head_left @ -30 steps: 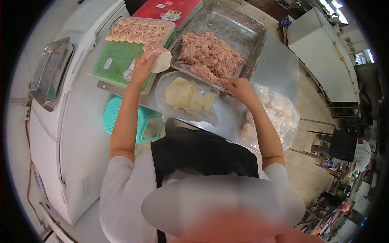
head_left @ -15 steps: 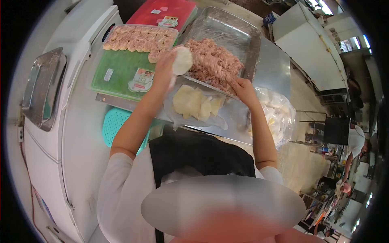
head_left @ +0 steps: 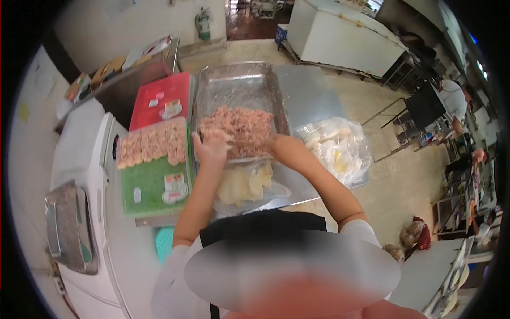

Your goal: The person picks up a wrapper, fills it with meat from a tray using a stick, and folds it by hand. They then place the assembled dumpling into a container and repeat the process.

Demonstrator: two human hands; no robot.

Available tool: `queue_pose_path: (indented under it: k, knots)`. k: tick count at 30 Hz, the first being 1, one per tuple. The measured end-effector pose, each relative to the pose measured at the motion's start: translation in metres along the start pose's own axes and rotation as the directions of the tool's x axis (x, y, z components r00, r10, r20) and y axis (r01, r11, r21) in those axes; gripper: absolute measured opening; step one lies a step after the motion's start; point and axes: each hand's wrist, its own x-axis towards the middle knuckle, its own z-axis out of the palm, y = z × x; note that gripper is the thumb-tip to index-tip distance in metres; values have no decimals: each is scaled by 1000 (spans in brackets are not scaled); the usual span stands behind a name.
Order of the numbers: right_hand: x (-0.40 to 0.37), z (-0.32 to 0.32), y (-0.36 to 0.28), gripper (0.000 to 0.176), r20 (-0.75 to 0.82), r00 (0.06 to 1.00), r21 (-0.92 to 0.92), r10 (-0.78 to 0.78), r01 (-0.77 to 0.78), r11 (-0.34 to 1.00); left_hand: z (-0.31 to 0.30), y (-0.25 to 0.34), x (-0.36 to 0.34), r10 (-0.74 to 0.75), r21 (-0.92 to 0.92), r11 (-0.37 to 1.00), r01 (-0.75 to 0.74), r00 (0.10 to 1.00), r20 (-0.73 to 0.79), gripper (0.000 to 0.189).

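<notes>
I see both arms stretched fwd over the table [head_left: 313, 101], elbows bent, forearms converging. L hand [head_left: 212, 149] is at the near-left edge of the mince [head_left: 239, 123]. It's blurred and pale at the palm, so I can't tell if the grip is apart or clamped on anything. R hand [head_left: 284, 144] sits at the near-right edge of the mince, knuckles up and fingers curled toward the meat; I can't tell its grip either. The mince is heaped in the near half of the steel pan [head_left: 239, 80], centre of the table.

Labels: stickers on the green tray [head_left: 154, 186] and red tray [head_left: 162, 101], too small to read.

Around: rows of dumplings [head_left: 151, 143] fill the far part of the green tray, just L of the pan. Wrappers [head_left: 244, 183] lie between the forearms, near side of the pan. There's a clear bag [head_left: 337, 149] to the R, a white freezer [head_left: 79, 143] far L, and a teal stool [head_left: 166, 242] below the table edge.
</notes>
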Motion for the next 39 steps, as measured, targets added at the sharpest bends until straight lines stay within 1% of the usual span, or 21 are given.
queue_pose_path:
  k: [2, 3, 5, 6, 7, 8, 11, 14, 15, 16, 17, 18, 19, 21, 23, 26, 29, 32, 35, 38, 39]
  knots:
    - [-10, -4, -8, 20, -154, 984, 31, -85, 91, 995, -6, -1, 4, 19, -104, 994, -31, 993, -115, 61]
    - [-5, 12, -4, 18, -150, 986, -5, -80, 80, 997, 16, -10, 8, 76, -1, 997, -79, 967, -243, 61]
    - [3, 2, 8, 20, -71, 992, -62, -100, 96, 993, 90, -36, 6, 233, 219, 965, -143, 850, -472, 60]
    - [5, -2, 13, 20, -27, 994, -88, -109, 106, 991, 106, -43, 2, 254, 232, 960, -155, 828, -500, 59]
    - [3, -30, 7, 22, 147, 984, -211, -99, 129, 969, 119, -49, 2, 281, 246, 954, -174, 808, -518, 58]
    - [2, -42, 4, 21, 53, 986, -185, -160, 167, 968, 127, -53, 2, 307, 263, 946, -190, 786, -537, 57]
    - [-5, -39, -9, 21, -195, 928, -54, -316, 312, 949, 99, -41, 8, 332, 259, 937, -233, 820, -466, 55]
    - [8, -22, 18, 20, -47, 964, 40, -263, 265, 964, 79, -29, 6, 288, 195, 953, -230, 885, -366, 53]
    - [12, -23, 28, 20, -112, 951, 122, -289, 302, 945, 78, -30, 6, 262, 167, 961, -218, 912, -317, 51]
    - [15, -26, 37, 21, -179, 934, 201, -311, 344, 917, 89, -37, 8, 300, 332, 920, -209, 919, -254, 48]
    - [18, -29, 45, 22, -247, 914, 277, -322, 385, 880, 100, -45, 7, 326, 490, 849, -198, 926, -190, 46]
    - [18, -33, 51, 24, -228, 926, 358, -301, 367, 858, 119, -56, 3, 338, 634, 751, -187, 933, -125, 44]
    - [16, -36, 56, 26, -207, 938, 437, -279, 344, 831, 145, -72, -7, 399, 733, 671, -115, 889, -225, 59]
    - [13, -48, 65, 30, -132, 949, 535, -285, 310, 786, 150, -78, -8, 414, 969, 226, -103, 910, 0, 67]
    - [10, -64, 72, 32, -22, 937, 575, -349, 297, 762, 159, -80, -5, 348, 951, -296, -85, 918, 190, 72]
    - [4, -76, 76, 32, -4, 913, 533, -407, 346, 772, 154, -72, -7, 252, 917, -358, 175, 964, -86, 69]
    - [10, -45, 82, 31, -50, 867, 557, -495, 436, 707, 109, -46, -19, 257, 914, -375, 155, 965, -58, 55]
    - [24, -27, 102, 26, 37, 850, 590, -526, 406, 698, 147, -62, -8, 20, 814, -578, 45, 999, -41, 40]
    - [37, -28, 115, 23, -19, 891, 235, -453, 444, 864, 141, -75, -3, 197, 907, -367, 209, 970, -144, 32]
    - [15, -39, 77, 22, -296, 861, 257, -414, 490, 833, 109, -62, -8, 297, 908, -243, 342, 917, -266, 31]
    - [22, -20, 78, 21, -308, 861, 258, -404, 484, 836, 103, -56, -6, 322, 874, -298, 383, 903, -286, 33]
